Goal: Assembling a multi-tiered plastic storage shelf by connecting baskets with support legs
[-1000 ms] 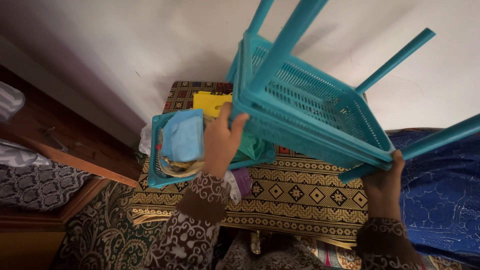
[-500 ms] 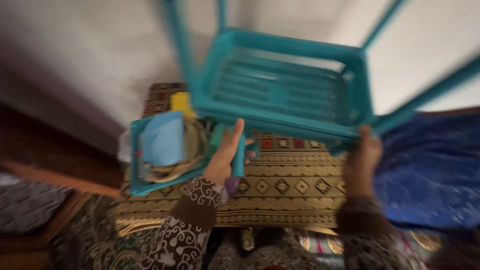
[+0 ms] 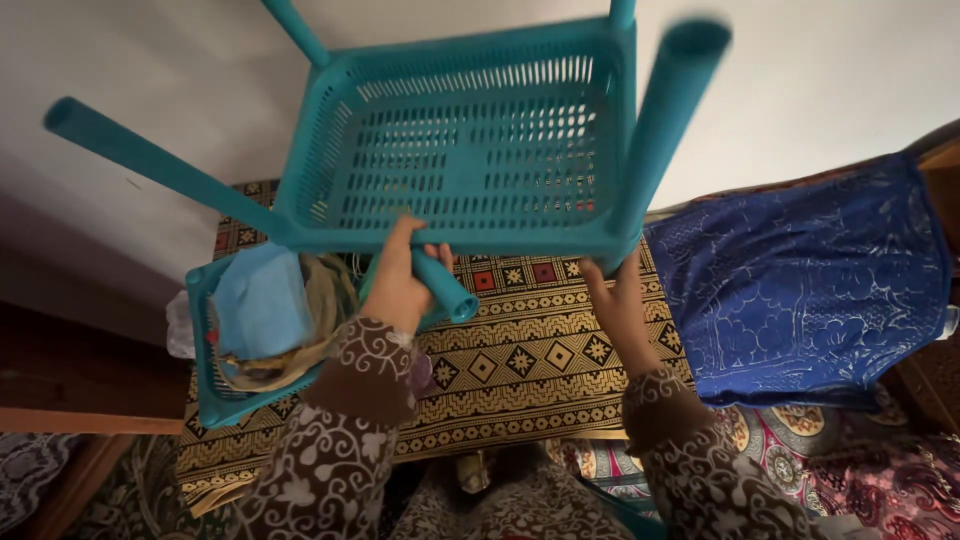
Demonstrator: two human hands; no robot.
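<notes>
Teal plastic rack (image 3: pixel 480 150), a perforated basket tray with four tube legs, is held up above a patterned cloth (image 3: pixel 520 370), its open mesh facing the viewer and legs splaying outward toward 9, 11, 12 and 1 o'clock. It looks light and stiff, best gripped along the rim. Left hand (image 3: pixel 400 285) is curled closed around the near rim; right hand (image 3: pixel 615 300) presses half-open against the rim's 5 o'clock corner. A smaller teal basket (image 3: pixel 205 400) sits at 8 o'clock.
</notes>
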